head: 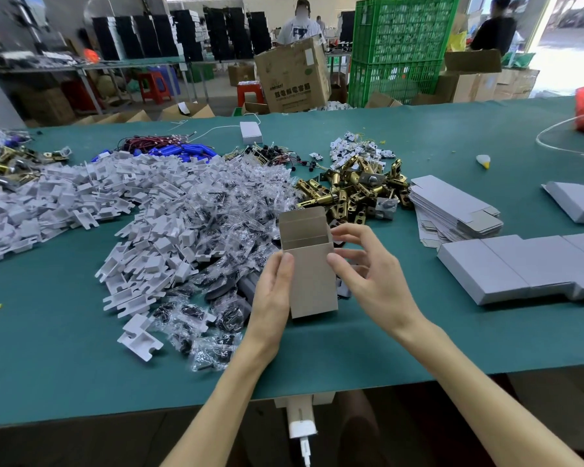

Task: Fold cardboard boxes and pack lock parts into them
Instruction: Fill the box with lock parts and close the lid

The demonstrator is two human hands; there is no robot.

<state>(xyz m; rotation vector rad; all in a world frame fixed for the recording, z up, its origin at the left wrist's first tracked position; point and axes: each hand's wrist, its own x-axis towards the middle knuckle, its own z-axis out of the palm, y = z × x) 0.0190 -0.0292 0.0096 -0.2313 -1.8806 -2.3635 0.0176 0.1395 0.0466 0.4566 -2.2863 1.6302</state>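
On one green cloth-covered table (418, 332), three heaps lay: white moulded plastic trays (81, 197) at 10 o'clock from the centre, clear crinkled bags (223, 203) of dark screws at 11 o'clock, and shiny brass latches (354, 190) at 12 o'clock. One stack of flat grey box blanks (452, 207) sat at 2 o'clock. One brown cardboard box (312, 274) stood upright at the centre, rectangular, its top flap open. Two hands held it: the left hand (272, 291) gripped its left side from 8 o'clock, thumb on the front face; the right hand (368, 264) pinched its upper right edge from 3 o'clock.
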